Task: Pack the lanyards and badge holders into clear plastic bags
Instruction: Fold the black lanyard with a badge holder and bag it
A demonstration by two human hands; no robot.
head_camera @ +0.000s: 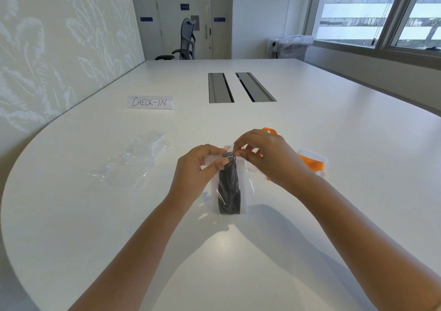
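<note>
Both forearms reach in from the near edge of the white table (334,124), cut off by the bottom of the frame. Between them a clear bag (245,191) stands upright on the table's near middle, with a folded black lanyard (230,191) inside; whether a badge holder is in there too cannot be made out through the film. The left hand (198,169) pinches the bag's top edge between thumb and fingers, and the right hand (267,157) pinches the same edge just beside it, fingertips nearly touching at the seal strip; a small metal clip seems to show just above the left fingers, too small to be sure. Behind the right hand, largely hidden by it, lie an orange lanyard (312,163) and a white-edged holder (312,154), toward the right. To the left, a loose heap of empty bags (136,160) lies crumpled, their outlines hard to separate. Farther on sit a paper sign (150,102) reading CHECK-IN and two cable slots (241,87), with a chair (186,40) past the far edge.
</note>
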